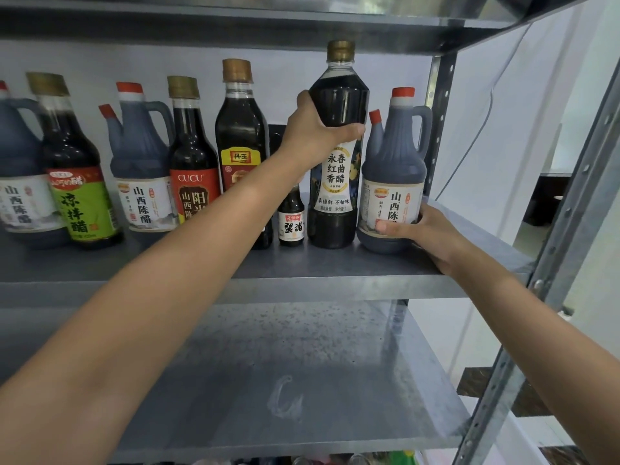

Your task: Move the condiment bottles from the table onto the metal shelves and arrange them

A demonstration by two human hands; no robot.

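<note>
Left grip [313,129] is clenched round the tall dark bottle [335,182]: thumb across the front just above the label, fingers wrapped round its left side. We see that bottle upright, base down on the middle shelf [335,268], toward the right end of the row. Right grip [427,231] grasps the right jug [394,162] low down, thumb on the bottom of the label and fingers round the right side. This jug is red-capped with a handle, upright on the same shelf, just beside the tall dark bottle and last in the row. Left of the tall dark bottle stands a small bottle [291,219], close to it and partly behind the left forearm. Going further left we note the yellow-label bottle [240,129], the CUCU bottle [193,162], a second jug [141,156], the green-label bottle [79,193] and a far-left jug [16,162] cut off by the frame edge. All are upright and packed close. The upper shelf [235,25] sits just over the caps and the lower shelf [302,364] is below. The perforated post [553,229] runs up the right side. A dark item behind the left wrist is too hidden to tell.
</note>
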